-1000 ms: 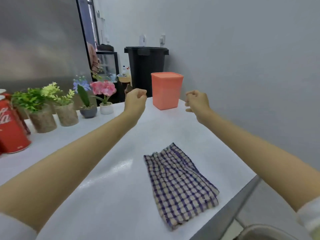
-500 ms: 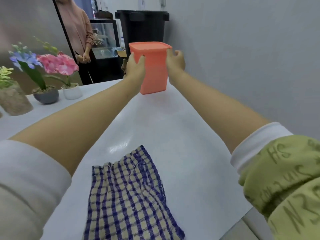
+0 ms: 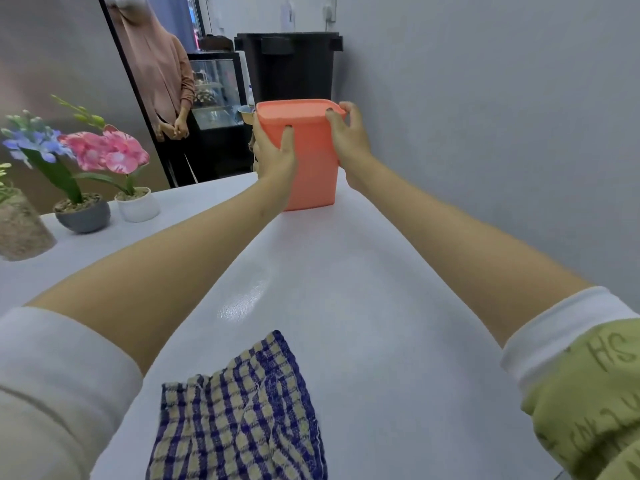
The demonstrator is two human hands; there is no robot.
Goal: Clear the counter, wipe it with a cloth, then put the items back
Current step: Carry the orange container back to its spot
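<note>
Orange plastic container with a matching lid (image 3: pixel 311 161) is gripped from both sides at the far end of the white table (image 3: pixel 346 289), close to the grey wall. The left hand (image 3: pixel 273 150) is wrapped around its left side, thumb laid across the front face. The right hand (image 3: pixel 349 140) is curled over the top right corner, fingertips hooked on the lid's rim. So both hands are closed round the tub and nothing else is held. Its base looks to be sat on the table, though whether it's lifted a hair can't really be told.

A blue-and-beige checked cloth (image 3: pixel 239 410) is laid crumpled on the near end of the table, between the two forearms and well apart from the container. Off to the left, a grey bowl pot with blue flowers (image 3: pixel 83 214) and a small white pot with pink flowers (image 3: pixel 138 206) are set just beside each other, and a rough stone-coloured pot (image 3: pixel 20 230) is cut off at the edge. Behind the table a tall black bin (image 3: pixel 291 71) can be seen, and a person in a pink top (image 3: pixel 162 74) is stood in the doorway, hands clasped.
</note>
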